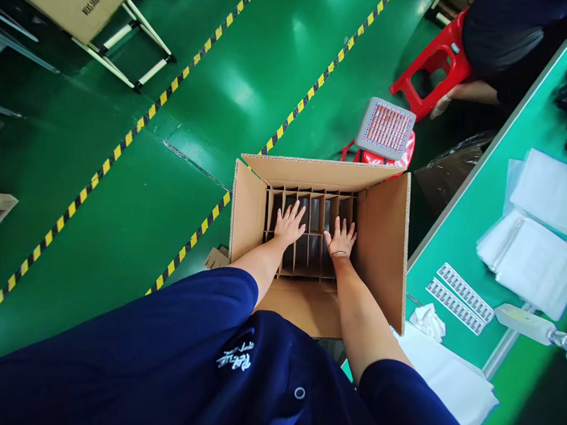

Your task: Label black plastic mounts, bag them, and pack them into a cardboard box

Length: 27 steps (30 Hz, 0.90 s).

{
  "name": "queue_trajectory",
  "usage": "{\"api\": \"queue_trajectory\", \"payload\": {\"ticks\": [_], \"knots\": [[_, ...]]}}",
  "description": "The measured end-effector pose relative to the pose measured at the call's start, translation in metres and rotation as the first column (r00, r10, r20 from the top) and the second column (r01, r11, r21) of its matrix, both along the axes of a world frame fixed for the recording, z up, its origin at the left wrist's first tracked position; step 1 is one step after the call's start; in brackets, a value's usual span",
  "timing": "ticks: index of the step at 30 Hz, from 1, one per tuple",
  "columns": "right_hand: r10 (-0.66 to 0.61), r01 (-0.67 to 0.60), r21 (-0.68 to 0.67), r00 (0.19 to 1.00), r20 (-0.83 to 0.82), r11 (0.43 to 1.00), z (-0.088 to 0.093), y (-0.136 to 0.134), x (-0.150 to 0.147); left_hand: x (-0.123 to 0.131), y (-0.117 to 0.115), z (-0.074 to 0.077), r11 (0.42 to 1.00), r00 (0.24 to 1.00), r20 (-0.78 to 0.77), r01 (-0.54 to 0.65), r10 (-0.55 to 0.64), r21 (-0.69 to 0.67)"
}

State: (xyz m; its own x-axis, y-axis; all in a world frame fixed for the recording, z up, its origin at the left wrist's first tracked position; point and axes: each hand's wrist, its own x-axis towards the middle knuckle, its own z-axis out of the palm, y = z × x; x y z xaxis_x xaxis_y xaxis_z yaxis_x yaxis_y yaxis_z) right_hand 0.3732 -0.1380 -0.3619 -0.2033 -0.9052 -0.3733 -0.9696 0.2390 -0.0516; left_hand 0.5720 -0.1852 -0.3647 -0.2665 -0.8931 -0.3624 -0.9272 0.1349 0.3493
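Observation:
An open cardboard box (383, 241) stands on the green floor in front of me, its flaps raised. Inside it sits a cardboard divider grid (311, 204) of several cells. My left hand (290, 225) lies flat on the grid with fingers spread, holding nothing. My right hand (341, 238) presses flat on the grid beside it, fingers apart, a thin bracelet at the wrist. Both forearms reach down into the box.
A green workbench (468, 244) runs along the right with white sheets (533, 258), label strips (457, 296) and a clear bottle (526, 321). Beyond the box stands a stool with a padded cushion (386, 126). A seated person's arm (469, 94) rests by a red stool (432, 59). Yellow-black floor tape (128, 136) crosses the floor.

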Motion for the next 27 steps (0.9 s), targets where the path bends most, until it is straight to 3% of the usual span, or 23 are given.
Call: {"api": "queue_trajectory", "payload": {"ticks": [8, 19, 23, 27], "knots": [[-0.006, 0.005, 0.036, 1.000, 0.015, 0.999, -0.026, 0.000, 0.001, -0.002, -0.001, -0.025, 0.998, 0.999, 0.042, 0.002, -0.005, 0.057], [-0.034, 0.030, 0.054, 0.996, 0.077, 0.998, -0.092, 0.004, -0.004, -0.006, -0.003, -0.082, 0.991, 0.996, 0.092, 0.009, -0.022, 0.136], [-0.034, 0.030, 0.044, 0.996, 0.083, 0.999, -0.098, 0.006, -0.004, -0.006, -0.002, -0.089, 0.991, 0.995, 0.094, 0.005, -0.018, 0.137], [-0.033, 0.027, 0.071, 0.997, 0.070, 0.997, -0.094, 0.003, -0.004, -0.009, -0.004, -0.083, 0.987, 0.997, 0.079, -0.006, -0.006, 0.160]]}}
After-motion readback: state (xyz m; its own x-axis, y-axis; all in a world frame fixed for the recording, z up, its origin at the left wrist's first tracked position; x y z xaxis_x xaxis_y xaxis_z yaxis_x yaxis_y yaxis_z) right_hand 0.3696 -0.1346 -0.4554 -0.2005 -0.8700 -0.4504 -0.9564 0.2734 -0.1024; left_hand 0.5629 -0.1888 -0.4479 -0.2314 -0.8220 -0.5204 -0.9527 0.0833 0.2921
